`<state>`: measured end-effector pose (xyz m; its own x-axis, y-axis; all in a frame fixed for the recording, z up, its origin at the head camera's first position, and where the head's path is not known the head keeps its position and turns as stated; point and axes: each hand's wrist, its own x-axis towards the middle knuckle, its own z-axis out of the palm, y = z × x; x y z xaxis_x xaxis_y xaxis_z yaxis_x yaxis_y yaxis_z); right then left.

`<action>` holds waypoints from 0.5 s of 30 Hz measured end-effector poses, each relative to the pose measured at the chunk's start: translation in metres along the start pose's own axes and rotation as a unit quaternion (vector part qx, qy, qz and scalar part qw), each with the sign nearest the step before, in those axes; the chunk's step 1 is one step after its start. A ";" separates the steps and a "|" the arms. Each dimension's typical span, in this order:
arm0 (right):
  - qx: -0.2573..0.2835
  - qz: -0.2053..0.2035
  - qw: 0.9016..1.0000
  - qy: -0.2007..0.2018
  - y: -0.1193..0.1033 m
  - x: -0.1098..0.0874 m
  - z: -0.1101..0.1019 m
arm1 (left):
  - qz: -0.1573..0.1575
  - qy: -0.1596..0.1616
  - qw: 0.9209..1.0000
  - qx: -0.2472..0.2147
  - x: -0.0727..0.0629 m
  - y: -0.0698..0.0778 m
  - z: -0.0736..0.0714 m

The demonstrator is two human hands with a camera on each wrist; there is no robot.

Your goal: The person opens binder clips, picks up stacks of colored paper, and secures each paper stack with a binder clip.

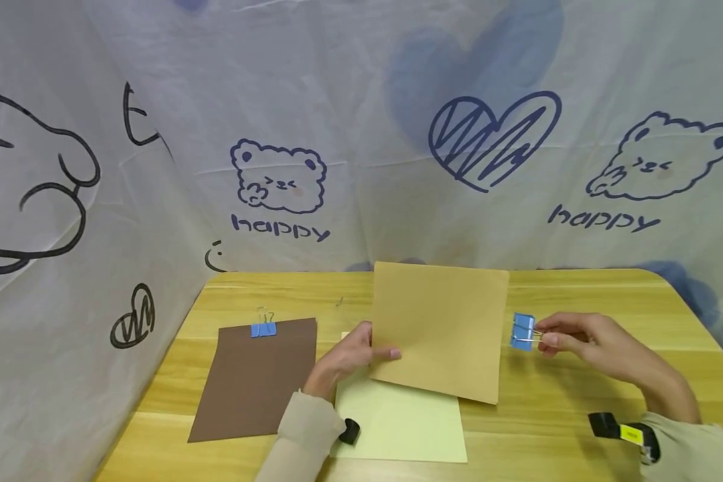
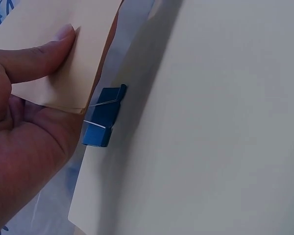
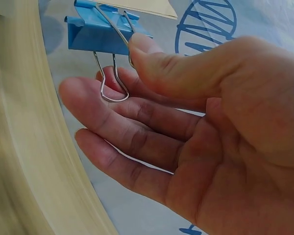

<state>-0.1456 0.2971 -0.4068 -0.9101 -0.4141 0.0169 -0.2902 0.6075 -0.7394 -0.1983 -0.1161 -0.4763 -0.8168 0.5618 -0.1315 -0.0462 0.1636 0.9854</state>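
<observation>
My left hand (image 1: 357,349) grips the lower left of a tan paper stack (image 1: 440,328), its thumb lying across the front. The stack is raised and tilted above the table. To its right, my right hand (image 1: 596,343) pinches a blue binder clip (image 1: 523,332) by its wire handles. The right wrist view shows thumb and fingers at the two handles of this clip (image 3: 98,36), whose mouth faces away from the palm. Beneath the tan stack lies pale yellow paper (image 1: 406,425). A second blue binder clip (image 2: 105,117) sits on its edge in the left wrist view.
Brown paper (image 1: 259,385) lies to the left on the wooden table (image 1: 548,428), with a blue binder clip (image 1: 263,329) on its top edge. A white printed cloth (image 1: 361,194) hangs behind the table and along its left side.
</observation>
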 end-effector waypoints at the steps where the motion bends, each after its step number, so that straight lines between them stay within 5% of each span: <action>1: -0.002 0.000 1.000 0.000 0.000 0.000 0.001 | 0.000 -0.001 1.000 -0.002 0.000 0.000 0.000; 15: 0.004 -0.021 1.000 -0.013 -0.005 0.010 0.011 | -0.003 -0.006 1.000 -0.021 0.005 -0.001 0.006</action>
<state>-0.1497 0.2825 -0.4099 -0.8889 -0.4571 0.0303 -0.3258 0.5843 -0.7433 -0.1985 -0.1085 -0.4786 -0.8089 0.5712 -0.1393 -0.0764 0.1328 0.9882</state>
